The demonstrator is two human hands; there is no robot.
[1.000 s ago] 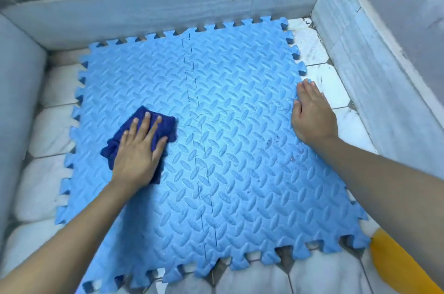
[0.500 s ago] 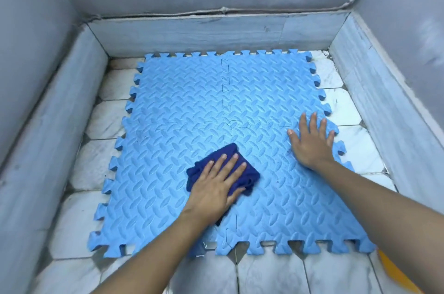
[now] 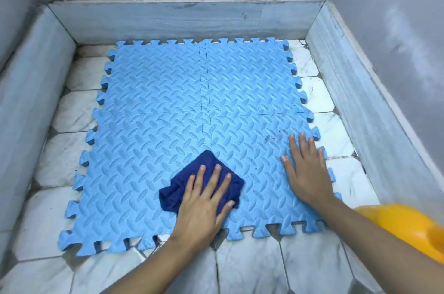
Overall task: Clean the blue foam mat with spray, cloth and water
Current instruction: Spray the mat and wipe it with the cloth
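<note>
**A:** Item one, floor covering?

**B:** One blue foam mat (image 3: 168, 113) is recorded, made up of four interlocking tiles joined by toothed seams. It is laid flat on the tiled floor (image 3: 252, 267), enclosed by a low marble kerb (image 3: 182, 21) on three sides. A faint dark smudge (image 3: 272, 138) is noted on the near-right tile.

**A:** Cloths?

**B:** One dark blue cloth (image 3: 175, 194) is listed, bunched, lying on the mat near its front edge, just right of the centre seam.

**A:** Hands?

**B:** Two are counted. The left hand (image 3: 204, 205) is laid flat on the cloth, fingers spread and pressed down upon it, nothing pinched. The right hand (image 3: 306, 173) is placed palm-down on the bare mat near its right edge, fingers extended and slightly apart, nothing held. The two are kept apart, the cloth's right end lying between them.

**A:** Other objects?

**B:** One yellow plastic item (image 3: 408, 226) is seen at the lower right, cut off by the frame; possibly a container, though it cannot be identified.
</note>
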